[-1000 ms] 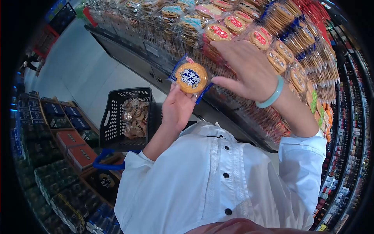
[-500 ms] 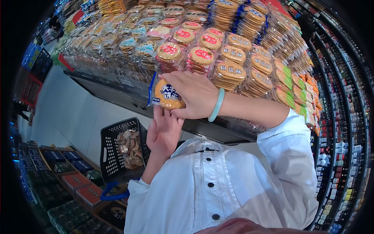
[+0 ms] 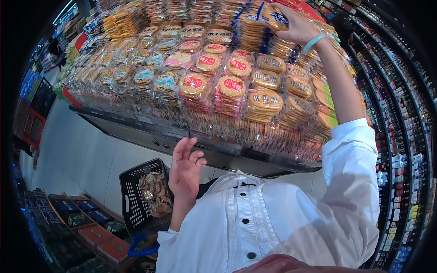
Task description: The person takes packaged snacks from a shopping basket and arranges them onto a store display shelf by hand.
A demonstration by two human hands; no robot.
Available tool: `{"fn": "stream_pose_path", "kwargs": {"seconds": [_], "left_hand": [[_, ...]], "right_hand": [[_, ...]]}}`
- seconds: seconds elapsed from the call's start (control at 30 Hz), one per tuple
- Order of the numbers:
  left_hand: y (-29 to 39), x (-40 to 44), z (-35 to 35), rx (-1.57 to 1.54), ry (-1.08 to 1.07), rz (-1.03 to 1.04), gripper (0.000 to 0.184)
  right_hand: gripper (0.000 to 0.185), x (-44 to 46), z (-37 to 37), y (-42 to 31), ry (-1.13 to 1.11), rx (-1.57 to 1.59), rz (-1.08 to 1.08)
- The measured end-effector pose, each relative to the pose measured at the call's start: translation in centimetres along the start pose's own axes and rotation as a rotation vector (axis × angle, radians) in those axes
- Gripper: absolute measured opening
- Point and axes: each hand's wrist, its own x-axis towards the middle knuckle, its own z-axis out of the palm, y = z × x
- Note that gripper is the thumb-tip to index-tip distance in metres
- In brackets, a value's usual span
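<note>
At the far end of my reach, my right hand grips a blue-edged biscuit packet with a round golden biscuit in it. It is just above the stacks of like packets at the back of the display. A pale green bangle circles that wrist. My left hand is raised in front of the display's lower edge, palm showing, fingers apart and slightly curled, holding nothing. Nearest to it on the display are red-labelled round biscuit packets.
Beside my left forearm stands a black perforated basket with several packaged snacks inside. The display's dark metal edge runs across in front of me. Boxes sit at lower left; tall product shelves line the right.
My right hand has carried the biscuit packet away from my left hand, up and right to the back stacks. My left hand has let go of the packet and stayed near my body.
</note>
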Motion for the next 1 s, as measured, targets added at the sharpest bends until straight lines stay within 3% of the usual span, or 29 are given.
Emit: {"fn": "stream_pose_path", "kwargs": {"seconds": [0.1, 0.2, 0.27, 0.5, 0.6, 0.7, 0.83, 1.0], "left_hand": [[0.0, 0.0, -1.2, -0.031, 0.011, -0.021, 0.057], [-0.2, 0.3, -1.8, -0.04, 0.019, -0.055, 0.054], [-0.3, 0.6, -1.9, -0.048, 0.026, -0.066, 0.053], [-0.8, 1.6, -2.1, -0.078, 0.03, -0.095, 0.05], [-0.9, 1.8, -2.3, -0.104, 0.058, -0.104, 0.047], [-1.1, 1.8, -2.9, -0.083, 0.099, -0.12, 0.048], [-1.3, 1.9, -3.0, -0.087, 0.144, -0.145, 0.046], [-1.7, 2.0, -2.8, -0.075, 0.172, -0.189, 0.043]], "right_hand": [[0.079, 0.3, -0.4, 4.4, -0.134, 0.133, 0.159], [0.08, 0.2, 0.4, 7.2, -0.093, -0.147, 0.108], [0.08, 0.5, 1.0, 8.4, -0.134, -0.104, 0.074], [0.08, 0.2, 1.6, 8.0, -0.182, -0.104, 0.195], [0.076, 0.3, 1.0, 8.5, -0.229, -0.019, 0.133], [0.068, -0.2, 0.8, 8.4, -0.212, -0.083, 0.073], [0.058, -0.9, 0.8, 7.3, -0.189, -0.193, 0.167], [0.058, -1.5, 1.8, 8.7, 0.021, -0.467, -0.016]]}}
